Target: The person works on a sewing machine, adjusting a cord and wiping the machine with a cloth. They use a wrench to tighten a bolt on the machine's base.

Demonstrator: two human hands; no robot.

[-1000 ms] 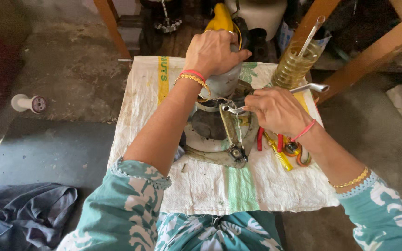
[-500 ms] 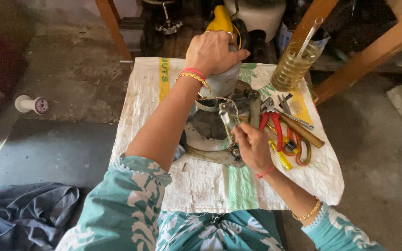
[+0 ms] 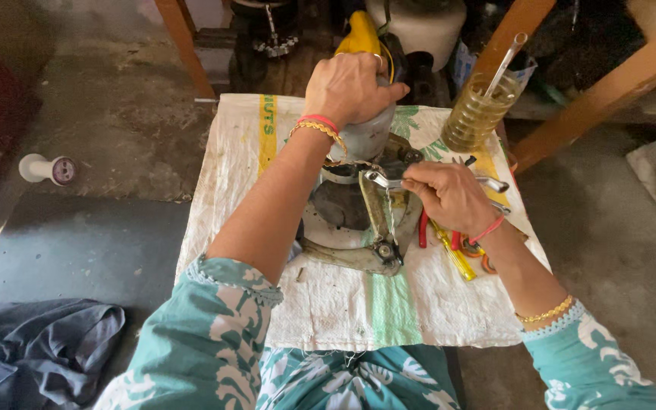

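Two hands work over a white woven sack (image 3: 343, 319) spread on the floor, head view only. Sack edges show left, right and near; bare floor (image 3: 100, 137) lies open to the left, wooden legs (image 3: 616, 83) and clutter crowd the far and right edges. Left hand (image 3: 351, 87) is closed over the top of a grey motor housing (image 3: 366, 140), fingers wrapped down its far side. Right hand (image 3: 446, 193) is closed on a metal spanner (image 3: 389, 181), whose open head pokes out leftward and meets the housing's base. Spanner sits just under and right of the left hand. Round metal base plate (image 3: 335, 228) lies beneath both, mid-sack. Red-handled pliers (image 3: 424, 228) and a yellow screwdriver (image 3: 457, 258) lie just under the right wrist. Jar of yellowish liquid (image 3: 480, 114) stands at the far right corner. Dark cloth (image 3: 32, 349) near left, well apart.
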